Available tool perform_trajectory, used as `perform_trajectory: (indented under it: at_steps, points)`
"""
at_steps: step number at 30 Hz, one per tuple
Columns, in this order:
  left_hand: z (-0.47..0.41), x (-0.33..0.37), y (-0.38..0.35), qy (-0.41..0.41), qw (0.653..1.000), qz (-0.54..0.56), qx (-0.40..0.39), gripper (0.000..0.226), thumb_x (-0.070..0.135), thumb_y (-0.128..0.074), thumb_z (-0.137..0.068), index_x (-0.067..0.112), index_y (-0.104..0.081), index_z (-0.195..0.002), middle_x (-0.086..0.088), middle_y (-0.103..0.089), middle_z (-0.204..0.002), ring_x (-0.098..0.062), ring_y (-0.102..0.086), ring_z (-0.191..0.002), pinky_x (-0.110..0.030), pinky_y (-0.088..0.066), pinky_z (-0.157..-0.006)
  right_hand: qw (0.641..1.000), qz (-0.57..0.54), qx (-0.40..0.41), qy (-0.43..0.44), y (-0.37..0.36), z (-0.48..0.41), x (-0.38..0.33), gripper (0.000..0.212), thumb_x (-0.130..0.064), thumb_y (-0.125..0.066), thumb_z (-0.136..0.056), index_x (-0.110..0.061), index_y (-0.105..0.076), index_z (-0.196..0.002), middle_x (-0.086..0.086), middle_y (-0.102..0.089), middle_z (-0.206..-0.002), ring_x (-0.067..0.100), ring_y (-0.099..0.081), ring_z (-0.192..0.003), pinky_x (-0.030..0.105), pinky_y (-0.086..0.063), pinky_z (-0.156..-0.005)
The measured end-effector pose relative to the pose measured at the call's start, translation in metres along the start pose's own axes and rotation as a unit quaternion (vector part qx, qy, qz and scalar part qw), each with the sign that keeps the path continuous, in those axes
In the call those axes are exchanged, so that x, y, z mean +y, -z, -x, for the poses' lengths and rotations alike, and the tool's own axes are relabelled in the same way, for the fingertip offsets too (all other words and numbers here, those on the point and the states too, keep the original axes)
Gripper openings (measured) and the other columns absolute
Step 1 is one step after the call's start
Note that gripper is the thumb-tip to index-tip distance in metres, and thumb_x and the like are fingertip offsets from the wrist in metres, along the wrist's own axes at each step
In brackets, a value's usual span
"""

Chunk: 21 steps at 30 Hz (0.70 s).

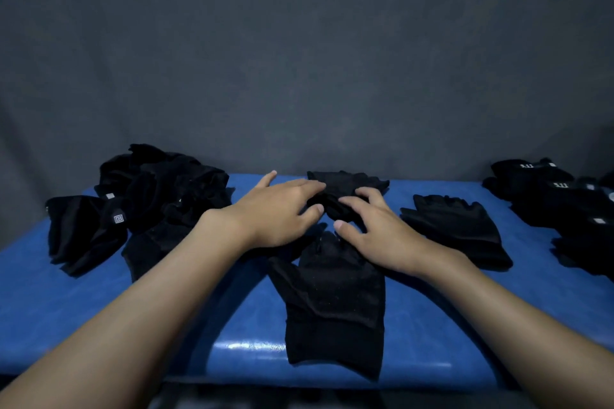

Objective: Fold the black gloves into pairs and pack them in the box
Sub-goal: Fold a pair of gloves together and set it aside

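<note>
A black glove (335, 302) lies flat in the middle of the blue table (83, 309), cuff toward me. Its finger end is bunched up between my two hands. My left hand (275, 209) rests palm down on the glove's far left part, fingers spread. My right hand (375, 226) has its fingers curled into the bunched fabric. Another black glove (349, 181) lies just beyond my fingertips. A further glove (458, 229) lies flat to the right. No box is in view.
A loose heap of black gloves (149, 196) fills the left side of the table. Folded gloves with small white labels (564, 199) are stacked at the right edge. A dark grey backdrop (299, 60) stands behind the table.
</note>
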<state>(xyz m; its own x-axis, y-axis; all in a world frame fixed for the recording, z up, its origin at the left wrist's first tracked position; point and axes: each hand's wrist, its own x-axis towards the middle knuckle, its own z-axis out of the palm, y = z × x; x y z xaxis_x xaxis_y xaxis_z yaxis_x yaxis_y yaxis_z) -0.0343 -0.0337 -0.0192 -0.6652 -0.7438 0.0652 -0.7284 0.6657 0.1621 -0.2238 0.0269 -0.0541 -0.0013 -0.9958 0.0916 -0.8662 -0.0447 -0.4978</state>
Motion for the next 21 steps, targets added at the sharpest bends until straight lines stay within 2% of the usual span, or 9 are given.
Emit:
perform_trajectory:
  at_steps: [3,7,9,11,13,16,18,21]
  points:
    - [-0.002,0.000,-0.004,0.000,1.000,0.013,-0.019,0.055,0.041,-0.038,-0.103,0.026,-0.027,-0.155,0.007,-0.041,-0.154,-0.008,-0.038,-0.141,-0.047,0.001,-0.124,1.000,-0.004,-0.015,0.007,0.001,-0.001,0.002,0.059,-0.047,-0.049,-0.097,-0.027,-0.033,-0.149,-0.008,-0.011,-0.159,0.020,-0.035,-0.139,0.033,-0.033,-0.113]
    - [0.000,0.000,-0.007,-0.003,1.000,0.007,-0.019,0.051,0.043,-0.042,-0.100,0.028,-0.037,-0.149,0.008,-0.049,-0.139,-0.011,-0.047,-0.131,-0.047,-0.002,-0.124,0.999,0.019,-0.027,0.021,0.000,-0.005,0.002,0.061,-0.050,-0.047,-0.097,-0.030,-0.030,-0.151,-0.007,-0.003,-0.164,0.019,-0.015,-0.149,0.042,-0.021,-0.120]
    - [0.004,0.001,-0.005,-0.004,1.000,-0.002,-0.011,0.049,0.044,-0.042,-0.101,0.028,-0.042,-0.147,0.007,-0.050,-0.132,-0.011,-0.045,-0.129,-0.046,-0.006,-0.123,0.998,0.049,-0.030,0.028,0.000,-0.007,0.001,0.061,-0.051,-0.045,-0.097,-0.032,-0.027,-0.152,-0.007,-0.001,-0.165,0.016,-0.004,-0.151,0.042,-0.013,-0.122]
    - [0.008,0.003,-0.005,-0.012,1.000,-0.012,0.001,0.047,0.046,-0.043,-0.100,0.027,-0.048,-0.143,0.006,-0.052,-0.122,-0.013,-0.048,-0.123,-0.043,-0.012,-0.122,0.997,0.060,-0.026,0.029,0.001,-0.007,0.000,0.061,-0.052,-0.045,-0.097,-0.033,-0.027,-0.152,-0.007,-0.001,-0.165,0.015,-0.001,-0.151,0.042,-0.011,-0.121]
    - [0.010,0.005,-0.005,-0.023,0.999,-0.014,0.017,0.047,0.048,-0.044,-0.099,0.026,-0.052,-0.140,0.006,-0.054,-0.114,-0.015,-0.050,-0.116,-0.038,-0.021,-0.117,0.998,0.055,-0.014,0.026,0.002,-0.007,-0.002,0.062,-0.052,-0.047,-0.096,-0.032,-0.029,-0.152,-0.007,-0.003,-0.164,0.016,-0.004,-0.151,0.043,-0.014,-0.120]
    - [0.010,0.004,-0.005,-0.017,0.999,-0.014,0.046,0.042,0.047,-0.045,-0.099,0.030,-0.055,-0.136,0.004,-0.051,-0.117,-0.016,-0.047,-0.114,-0.036,-0.029,-0.109,0.999,0.043,0.003,0.015,0.006,-0.005,-0.001,0.058,-0.049,-0.052,-0.095,-0.033,-0.035,-0.148,-0.003,-0.016,-0.159,0.021,-0.022,-0.146,0.044,-0.023,-0.118]
    - [0.011,0.002,-0.006,-0.009,0.998,-0.007,0.055,0.030,0.045,-0.046,-0.099,0.035,-0.058,-0.124,0.004,-0.049,-0.115,-0.015,-0.047,-0.106,-0.034,-0.032,-0.103,1.000,0.021,0.008,0.011,0.008,-0.001,-0.001,0.049,-0.046,-0.053,-0.095,-0.040,-0.040,-0.142,-0.002,-0.030,-0.142,0.024,-0.038,-0.132,0.042,-0.033,-0.112]
    - [0.011,0.001,-0.008,-0.018,0.999,0.003,0.041,0.025,0.042,-0.044,-0.100,0.035,-0.062,-0.116,0.007,-0.049,-0.124,-0.014,-0.050,-0.107,-0.029,-0.028,-0.100,0.999,0.005,0.032,0.031,0.009,0.003,-0.003,0.034,-0.041,-0.057,-0.094,-0.039,-0.053,-0.128,-0.005,-0.037,-0.120,0.018,-0.044,-0.118,0.041,-0.037,-0.107]
